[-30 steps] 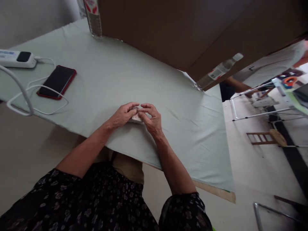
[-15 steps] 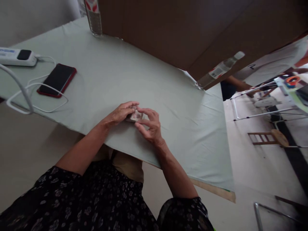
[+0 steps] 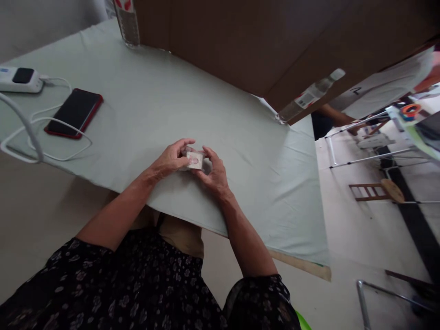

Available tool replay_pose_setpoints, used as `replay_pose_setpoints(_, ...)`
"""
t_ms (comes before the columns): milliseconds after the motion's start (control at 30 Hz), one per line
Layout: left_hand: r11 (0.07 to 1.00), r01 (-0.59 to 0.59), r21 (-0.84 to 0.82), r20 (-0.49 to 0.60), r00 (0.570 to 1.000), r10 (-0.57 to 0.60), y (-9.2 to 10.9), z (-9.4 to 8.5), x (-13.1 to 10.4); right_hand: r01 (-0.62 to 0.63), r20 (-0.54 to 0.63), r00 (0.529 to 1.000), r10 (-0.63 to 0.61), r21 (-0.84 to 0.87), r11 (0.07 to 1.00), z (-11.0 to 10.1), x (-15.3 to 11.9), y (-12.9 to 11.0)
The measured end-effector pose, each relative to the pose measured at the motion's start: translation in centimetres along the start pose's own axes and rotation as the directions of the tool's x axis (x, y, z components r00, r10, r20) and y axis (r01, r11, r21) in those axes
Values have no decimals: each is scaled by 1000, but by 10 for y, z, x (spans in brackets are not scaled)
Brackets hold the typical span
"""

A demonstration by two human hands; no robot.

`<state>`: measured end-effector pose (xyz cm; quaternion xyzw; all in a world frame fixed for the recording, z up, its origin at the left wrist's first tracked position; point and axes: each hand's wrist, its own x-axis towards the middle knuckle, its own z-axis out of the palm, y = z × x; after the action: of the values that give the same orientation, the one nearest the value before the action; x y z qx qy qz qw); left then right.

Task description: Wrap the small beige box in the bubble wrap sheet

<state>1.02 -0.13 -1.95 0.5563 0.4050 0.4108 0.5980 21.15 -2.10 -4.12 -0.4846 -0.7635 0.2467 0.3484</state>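
A small pale block with a reddish print (image 3: 195, 160), which looks like a stack of cards, is between my two hands just above the green-grey tablecloth. My left hand (image 3: 169, 159) grips its left end, thumb on the near side and fingers curled over the far side. From the right, my right hand (image 3: 215, 175) closes around the other end; its thumb lies at the near edge and its fingertips reach the far edge. The palms hide part of the block, and I cannot make out its print.
A black phone with a red case (image 3: 74, 113) and a looping white cable lie at left beside a white power strip (image 3: 20, 79). A big brown carton (image 3: 220, 41) stands behind, with clear bottles (image 3: 129, 27) at its edge. Beyond the table's right side are a wooden stool (image 3: 392, 190) and another person's arm (image 3: 335, 117).
The block has tipped so that its printed face shows more fully. My right fingers have moved from its top to its far and right edges. The whole view has shifted slightly.
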Motion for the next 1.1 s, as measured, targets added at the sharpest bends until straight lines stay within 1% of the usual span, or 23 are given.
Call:
replay_pose_setpoints(33,999,-53,12,-28,998,54,-1,1,0,-3,-37,999,2,-14,1000,0,0,-2)
replay_pose_setpoints(100,984,-158,77,-115,979,166,-4,1,2,-29,-78,997,26,-41,999,2,1,-2)
replay_pose_setpoints(133,975,-184,124,-156,967,203,-6,1,3,-52,-82,995,48,-55,997,4,2,0)
replay_pose_setpoints(167,969,-185,166,-185,959,215,-9,0,4,-77,-76,995,72,-70,995,5,2,3)
replay_pose_setpoints(233,970,-130,204,-198,965,171,-14,-2,6,-106,-55,993,101,-97,990,7,4,9)
replay_pose_setpoints(333,978,-63,201,-187,977,102,-19,-4,7,-86,-54,995,81,-107,991,5,2,16)
replay_pose_setpoints(533,980,-65,186,-218,970,106,-20,-2,6,-58,-178,983,44,-73,996,-7,-5,14)
replay_pose_setpoints(633,986,-49,162,-227,970,86,-22,-1,7,-41,-204,979,23,-81,996,-8,-7,13)
replay_pose_setpoints(700,988,-40,150,-219,973,73,-25,-2,7,-38,-193,981,19,-92,995,-6,-6,15)
replay_pose_setpoints(800,986,-56,156,-204,975,88,-27,-1,8,-55,-140,989,43,-85,995,-1,-3,20)
replay_pose_setpoints(900,980,-91,180,-196,972,126,-26,0,7,-87,-58,995,86,-14,996,2,4,22)
replay_pose_setpoints(967,974,-115,197,-195,969,154,-24,2,6,-93,-13,996,93,50,994,3,10,21)
replay_pose_setpoints(1100,954,-184,237,-242,940,241,-23,3,6,-49,-29,998,51,74,996,3,19,17)
